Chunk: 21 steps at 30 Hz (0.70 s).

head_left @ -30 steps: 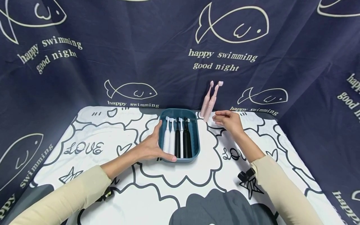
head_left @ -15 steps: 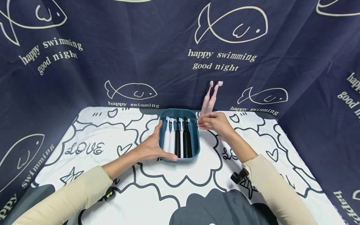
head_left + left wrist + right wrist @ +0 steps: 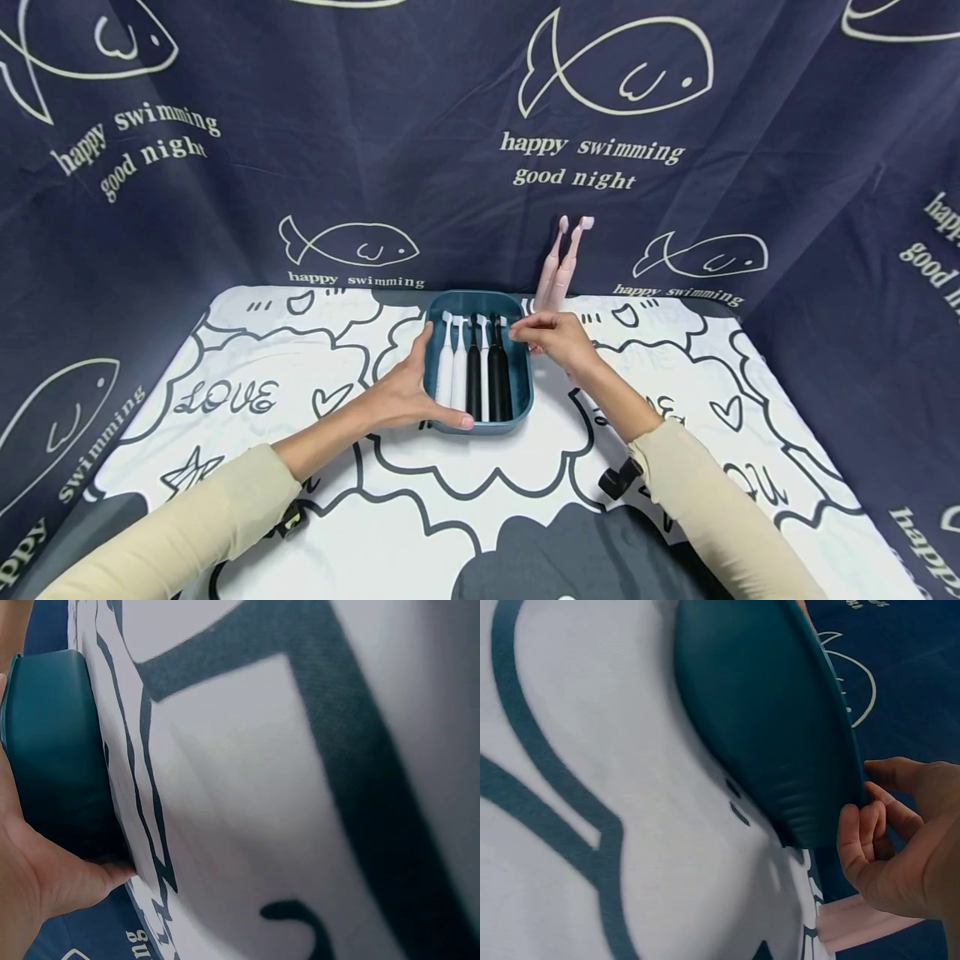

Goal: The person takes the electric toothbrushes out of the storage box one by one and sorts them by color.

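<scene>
On the navy fabric (image 3: 442,125) in front of me I read "happy swimming" over "good night" in pale letters, below the large fish outline (image 3: 618,67) right of centre, and the same two lines again further left. The two smaller fish outlines (image 3: 348,244) each have "happy swimming" beneath them. Near the left edge "swimming" climbs at a slant; on the right side I make out "good", then "happy" lower down. The left wrist view catches only "ng" on this fabric. The white printed cloth (image 3: 262,350) says "LOVE" to my left; my right arm (image 3: 618,396) partly covers more lettering there
</scene>
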### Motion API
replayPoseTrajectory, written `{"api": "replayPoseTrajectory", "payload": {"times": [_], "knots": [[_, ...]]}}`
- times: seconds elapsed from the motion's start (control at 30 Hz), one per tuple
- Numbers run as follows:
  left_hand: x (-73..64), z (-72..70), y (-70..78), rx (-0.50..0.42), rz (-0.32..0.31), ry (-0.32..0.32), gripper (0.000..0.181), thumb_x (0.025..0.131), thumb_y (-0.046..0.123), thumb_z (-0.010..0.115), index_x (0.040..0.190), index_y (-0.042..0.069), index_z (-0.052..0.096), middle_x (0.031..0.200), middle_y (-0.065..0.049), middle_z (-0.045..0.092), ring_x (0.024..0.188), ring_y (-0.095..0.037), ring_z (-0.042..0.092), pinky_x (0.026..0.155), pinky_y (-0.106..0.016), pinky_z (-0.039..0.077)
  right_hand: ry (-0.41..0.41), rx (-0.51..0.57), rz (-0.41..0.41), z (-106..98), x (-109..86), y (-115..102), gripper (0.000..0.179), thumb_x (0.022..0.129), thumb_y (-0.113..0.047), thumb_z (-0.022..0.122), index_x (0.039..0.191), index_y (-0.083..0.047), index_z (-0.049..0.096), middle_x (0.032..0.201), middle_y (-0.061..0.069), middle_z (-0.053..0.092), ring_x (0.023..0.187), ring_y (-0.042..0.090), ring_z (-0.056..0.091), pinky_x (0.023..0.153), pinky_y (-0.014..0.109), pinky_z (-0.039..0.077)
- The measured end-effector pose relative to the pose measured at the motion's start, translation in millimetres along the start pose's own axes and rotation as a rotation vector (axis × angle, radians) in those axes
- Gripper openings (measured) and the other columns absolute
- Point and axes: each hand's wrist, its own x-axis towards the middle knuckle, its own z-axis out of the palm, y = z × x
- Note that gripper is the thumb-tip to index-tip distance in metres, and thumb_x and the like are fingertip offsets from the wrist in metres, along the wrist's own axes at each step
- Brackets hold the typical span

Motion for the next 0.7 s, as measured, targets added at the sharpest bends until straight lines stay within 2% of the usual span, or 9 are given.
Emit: {"api": "replayPoseTrajectory", "payload": {"times": [0.13,0.2,0.33,0.43,0.5,0.57,0.63,0.7], "knots": [[-0.3,0.5,1.1,-0.001,0.004,0.001,0.170,0.065,0.067,0.106,0.182,0.029,-0.012,0.187,-0.027,0.020,0.171,-0.046,0.033,0.135,-0.065,0.037,0.007,-0.069,-0.001,4,-2.1,5,0.026,0.100,-0.020,0.084,0.120,-0.003,0.086,0.115,-0.001,0.084,0.091,0.009,0.067,0.083,0.024,0.056],[-0.3,0.6,1.5,-0.001,0.003,0.000,0.170,0.065,0.066,0.105,0.182,0.029,-0.012,0.187,-0.027,0.020,0.171,-0.046,0.033,0.135,-0.065,0.037,0.008,-0.110,-0.012,7,-2.8,7,0.028,0.099,-0.022,0.085,0.121,-0.005,0.086,0.125,0.006,0.083,0.097,0.014,0.067,0.087,0.027,0.055],[0.3,0.7,1.6,0.002,0.003,-0.003,0.170,0.066,0.067,0.105,0.182,0.028,-0.013,0.187,-0.027,0.020,0.171,-0.045,0.033,0.136,-0.064,0.036,0.006,-0.223,-0.071,12,-2.5,8,0.031,0.097,-0.027,0.088,0.122,-0.008,0.087,0.139,0.012,0.079,0.122,0.027,0.071,0.106,0.042,0.058],[0.6,0.8,1.3,0.003,-0.002,-0.004,0.171,0.065,0.067,0.105,0.182,0.029,-0.013,0.187,-0.027,0.020,0.171,-0.046,0.033,0.135,-0.065,0.037,-0.003,-0.300,-0.122,17,-1.7,8,0.034,0.096,-0.028,0.087,0.123,-0.007,0.087,0.145,0.015,0.076,0.138,0.037,0.067,0.119,0.056,0.055],[0.5,0.8,1.4,-0.002,-0.006,-0.005,0.171,0.065,0.066,0.106,0.182,0.029,-0.013,0.187,-0.028,0.020,0.170,-0.046,0.033,0.135,-0.065,0.037,-0.016,-0.333,-0.158,19,-0.4,10,0.036,0.095,-0.030,0.088,0.122,-0.006,0.087,0.144,0.017,0.076,0.138,0.038,0.066,0.117,0.058,0.056],[0.3,0.8,1.4,-0.003,-0.012,-0.006,0.171,0.065,0.066,0.106,0.182,0.030,-0.013,0.187,-0.028,0.020,0.170,-0.047,0.034,0.135,-0.066,0.037,-0.010,-0.375,-0.207,19,8.1,20,0.039,0.093,-0.036,0.090,0.119,-0.008,0.088,0.139,0.018,0.078,0.131,0.038,0.068,0.109,0.052,0.059],[0.0,0.7,1.5,-0.004,-0.014,-0.008,0.171,0.066,0.066,0.106,0.182,0.030,-0.014,0.187,-0.028,0.019,0.170,-0.047,0.033,0.135,-0.066,0.036,-0.016,-0.418,-0.218,21,10.7,25,0.043,0.092,-0.043,0.091,0.118,-0.010,0.088,0.137,0.018,0.077,0.128,0.035,0.064,0.106,0.049,0.057],[-0.1,0.6,1.5,0.001,-0.012,-0.008,0.170,0.066,0.066,0.106,0.182,0.030,-0.014,0.187,-0.028,0.020,0.170,-0.047,0.033,0.135,-0.066,0.037,0.000,-0.480,-0.214,22,22.5,40,0.048,0.091,-0.054,0.091,0.115,-0.012,0.088,0.135,0.019,0.074,0.128,0.034,0.061,0.104,0.046,0.056]]}}
